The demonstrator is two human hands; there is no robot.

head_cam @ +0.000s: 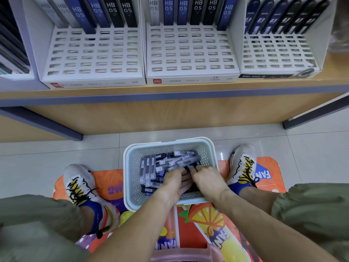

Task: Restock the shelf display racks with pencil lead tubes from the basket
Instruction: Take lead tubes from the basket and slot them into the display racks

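While both hands [176,181] [206,179] dig, tubes [149,167] fill the basket [130,167].

A stationery shop, probably: shelf [170,91] with labelled display racks [190,53] of boxed HB leads [197,11].

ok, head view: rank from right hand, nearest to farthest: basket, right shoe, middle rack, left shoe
1. basket: the right hand is inside it.
2. right shoe: just to the hand's right, on the mat.
3. left shoe: across the basket, far left.
4. middle rack: up on the shelf, beyond the basket.
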